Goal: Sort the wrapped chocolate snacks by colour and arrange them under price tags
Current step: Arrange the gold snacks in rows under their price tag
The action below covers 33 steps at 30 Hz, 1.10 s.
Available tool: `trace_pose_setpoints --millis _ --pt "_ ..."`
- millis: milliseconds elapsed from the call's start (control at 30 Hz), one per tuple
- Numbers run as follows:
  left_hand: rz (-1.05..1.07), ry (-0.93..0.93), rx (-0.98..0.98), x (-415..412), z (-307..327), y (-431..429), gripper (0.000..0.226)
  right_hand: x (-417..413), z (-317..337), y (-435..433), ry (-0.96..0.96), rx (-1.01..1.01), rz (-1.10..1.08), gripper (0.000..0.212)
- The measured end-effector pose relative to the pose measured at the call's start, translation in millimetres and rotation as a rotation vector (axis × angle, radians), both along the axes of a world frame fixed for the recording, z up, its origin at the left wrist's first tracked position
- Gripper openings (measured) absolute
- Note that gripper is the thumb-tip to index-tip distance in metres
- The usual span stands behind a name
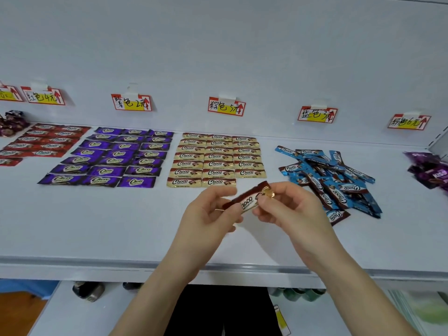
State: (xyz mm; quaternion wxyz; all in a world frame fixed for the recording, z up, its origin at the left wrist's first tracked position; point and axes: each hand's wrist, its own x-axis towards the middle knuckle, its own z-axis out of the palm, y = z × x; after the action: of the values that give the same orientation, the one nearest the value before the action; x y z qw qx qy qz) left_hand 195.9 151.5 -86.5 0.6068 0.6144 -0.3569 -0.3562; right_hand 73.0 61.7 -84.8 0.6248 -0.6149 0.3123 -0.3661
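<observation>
Base: a white flat shelf [97, 226] runs the full width of my feed, with a white back wall behind it.

1. Far left edge: I log a heap of dark maroon foil sweets [12, 122], partly cut off by the frame.
2. Red wrapped Choco snacks [46, 141] lie flat in rows beneath the first red-bordered paper price tag [43, 96]. The group runs out of my view on the left.
3. Purple wrapped Choco snacks [114, 157] lie flat in three columns, with edges touching or slightly overlapping, beneath the second price tag [132, 102].
4. Gold wrapped Choco snacks [218, 157] form a tidy three-column grid beneath the third price tag [226, 106]. The nearest row holds two.
5. Item in hand: one gold-and-brown wrapped Choco snack [247, 201] is held above the shelf, just on the near side of the gold grid's right column. It is tilted, with its right end higher. I see the left hand [208, 214] gripping its left end with curled fingers. The right hand [291, 207] pinches its right end between thumb and fingertips.
6. Blue wrapped Choco snacks [332, 180] lie in a loose heap with pieces crossing each other at all angles. The heap sits beneath the fourth price tag [317, 114], just to the right of the right hand.
7. Far right: a heap of dark purple foil packets [429, 169] lies near the fifth price tag [409, 121], and the frame edge clips it.
</observation>
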Motion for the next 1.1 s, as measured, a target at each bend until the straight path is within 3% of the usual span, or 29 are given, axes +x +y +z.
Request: trace_pose_setpoints --millis 200,267,333,400,467,567,667,833,1100 --pt "-0.009 -0.114 0.051 4.9 -8.4 -16.1 0.022 -6.3 -9.8 -12.1 -0.004 0.086 -0.008 0.022" --pt "0.038 -0.328 0.095 7.2 -15.6 -23.6 0.022 -5.4 -13.2 -21.5 0.014 0.060 -0.062 0.022" --pt "0.082 -0.673 0.199 10.8 -23.4 -27.5 0.033 -2.6 -18.5 -36.4 0.080 -0.002 -0.164 0.021" --pt "0.046 -0.976 0.327 15.0 -31.3 -29.1 0.041 2.9 -23.5 -50.1 0.209 -0.113 -0.246 0.020" --pt "-0.012 -1.115 0.423 17.7 -40.3 -29.5 0.046 8.9 -28.9 -57.7 0.405 -0.262 -0.255 0.025" --pt "-0.026 -1.140 0.455 20.6 -48.8 -29.6 0.048 9.6 -35.9 -52.5 0.662 -0.590 -0.236 0.038" --pt "-0.014 -1.150 0.453 21.4 -51.9 -30.8 0.047 4.0 -39.2 -38.1 0.738 -0.871 -0.189 0.034" --pt "-0.012 -1.144 0.443 22.6 -53.6 -30.7 0.047 7.5 -46.6 -36.5 0.895 -0.914 -0.078 0.032" --pt "-0.003 -1.137 0.418 23.2 -56.1 -29.5 0.048 23.2 -50.0 -51.0 0.896 -0.953 -0.086 0.030"
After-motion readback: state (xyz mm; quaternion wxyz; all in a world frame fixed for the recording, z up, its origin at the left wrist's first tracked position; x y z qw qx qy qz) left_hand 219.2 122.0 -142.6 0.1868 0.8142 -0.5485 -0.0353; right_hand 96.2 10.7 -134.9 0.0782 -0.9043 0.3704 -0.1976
